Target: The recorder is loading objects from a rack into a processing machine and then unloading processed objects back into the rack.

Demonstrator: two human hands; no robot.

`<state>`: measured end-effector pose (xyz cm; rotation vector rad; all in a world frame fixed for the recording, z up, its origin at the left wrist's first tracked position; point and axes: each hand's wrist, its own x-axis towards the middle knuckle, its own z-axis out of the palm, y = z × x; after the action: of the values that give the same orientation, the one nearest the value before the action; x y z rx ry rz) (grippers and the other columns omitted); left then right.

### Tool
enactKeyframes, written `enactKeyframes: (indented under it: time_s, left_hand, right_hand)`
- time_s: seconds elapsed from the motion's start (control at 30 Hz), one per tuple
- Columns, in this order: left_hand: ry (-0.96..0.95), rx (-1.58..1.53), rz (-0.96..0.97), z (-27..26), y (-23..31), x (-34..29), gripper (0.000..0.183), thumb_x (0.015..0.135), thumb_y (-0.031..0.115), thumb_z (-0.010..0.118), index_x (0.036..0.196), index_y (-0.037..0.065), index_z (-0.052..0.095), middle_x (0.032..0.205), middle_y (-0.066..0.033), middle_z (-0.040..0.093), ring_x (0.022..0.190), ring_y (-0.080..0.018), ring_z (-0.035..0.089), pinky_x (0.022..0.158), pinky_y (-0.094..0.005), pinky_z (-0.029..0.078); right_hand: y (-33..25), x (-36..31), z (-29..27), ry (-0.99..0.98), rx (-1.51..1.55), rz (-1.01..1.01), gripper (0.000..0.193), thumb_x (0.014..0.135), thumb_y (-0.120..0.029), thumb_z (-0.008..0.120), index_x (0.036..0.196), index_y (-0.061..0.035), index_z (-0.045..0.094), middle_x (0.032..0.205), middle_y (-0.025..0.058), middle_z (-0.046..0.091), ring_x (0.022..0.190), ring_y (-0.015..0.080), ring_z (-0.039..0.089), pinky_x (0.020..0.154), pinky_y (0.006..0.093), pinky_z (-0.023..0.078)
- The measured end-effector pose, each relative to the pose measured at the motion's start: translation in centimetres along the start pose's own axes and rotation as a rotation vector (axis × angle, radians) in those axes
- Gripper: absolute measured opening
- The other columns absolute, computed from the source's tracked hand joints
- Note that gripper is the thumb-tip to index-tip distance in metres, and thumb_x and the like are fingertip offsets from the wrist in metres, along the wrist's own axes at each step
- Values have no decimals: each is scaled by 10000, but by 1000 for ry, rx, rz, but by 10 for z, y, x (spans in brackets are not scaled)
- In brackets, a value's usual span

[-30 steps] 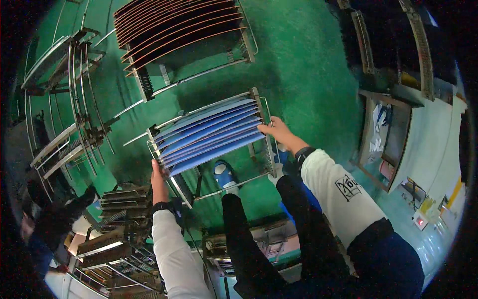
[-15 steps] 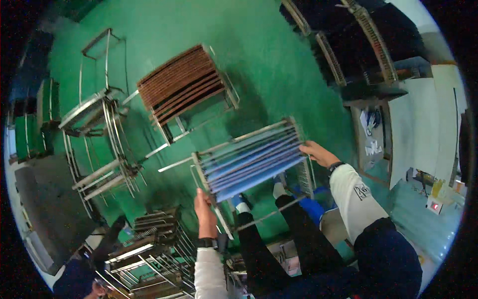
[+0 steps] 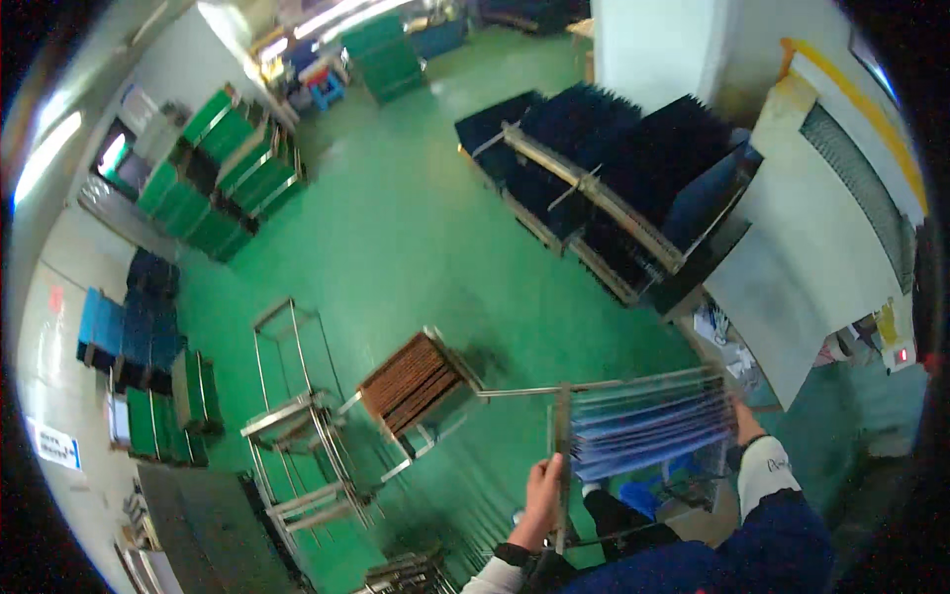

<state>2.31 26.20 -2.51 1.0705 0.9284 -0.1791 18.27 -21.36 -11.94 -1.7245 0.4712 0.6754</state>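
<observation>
I carry a metal wire rack [image 3: 564, 436] filled with several blue sheets [image 3: 648, 436] in front of me, lifted off the green floor. My left hand [image 3: 542, 495] grips the rack's near left bar. My right hand [image 3: 747, 424] holds its right end, with a white cuff and dark blue sleeve behind it. Left of the carried rack stands a second metal rack with brown sheets [image 3: 411, 381] on the floor.
Empty metal frames [image 3: 302, 436] stand at the left. Black brush-like racks [image 3: 614, 168] lie ahead on the right beside a white machine cabinet [image 3: 821, 238]. Green and blue crates [image 3: 228, 168] line the left wall. Green floor [image 3: 416, 228] stretches ahead.
The view has swung up from the floor toward the room. The blue-sheet rack has moved right and lower in view; both hands still hold it. The brown-sheet rack now sits nearer to the left.
</observation>
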Motion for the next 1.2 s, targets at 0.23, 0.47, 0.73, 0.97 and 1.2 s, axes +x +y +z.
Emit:
enactKeyframes:
  time_s: [0.23, 0.47, 0.73, 0.97, 1.2]
  left_hand:
    - [-279, 163, 50, 87, 53, -1, 598, 886, 423, 593, 1228, -48, 452, 1124, -94, 547, 1032, -156, 493, 910, -279, 388]
    - [-456, 379, 135, 144, 97, 26, 615, 849, 436, 640, 1179, -63, 496, 1032, -97, 587, 935, -153, 531, 846, -273, 418]
    - [-728, 368, 223, 240, 148, 22, 539, 867, 395, 631, 1148, -50, 513, 996, -74, 583, 892, -118, 514, 787, -262, 426]
    - [-943, 485, 184, 333, 122, 41, 524, 908, 368, 579, 1201, -55, 484, 1097, -92, 577, 972, -146, 516, 861, -280, 413]
    - [-946, 511, 224, 456, 85, 65, 543, 856, 366, 656, 1168, -58, 522, 1027, -81, 602, 923, -130, 543, 819, -265, 439]
  right_hand:
    - [27, -61, -72, 285, 440, 127, 372, 872, -491, 519, 1027, -161, 596, 652, 11, 568, 509, 144, 503, 457, 308, 401]
    - [117, -102, -119, 496, 409, 20, 322, 912, -424, 455, 1015, -132, 544, 752, 36, 565, 562, 170, 522, 466, 345, 443]
    - [93, -132, -134, 827, 617, -136, 380, 917, -423, 458, 989, -90, 626, 853, 54, 627, 702, 216, 598, 591, 386, 507]
    - [221, -142, -211, 887, 820, -230, 373, 895, -393, 479, 1047, -80, 613, 945, 77, 638, 832, 245, 616, 692, 433, 527]
    - [159, -111, -247, 796, 987, -289, 316, 893, -265, 475, 1124, -72, 574, 987, 91, 638, 868, 263, 621, 741, 432, 534]
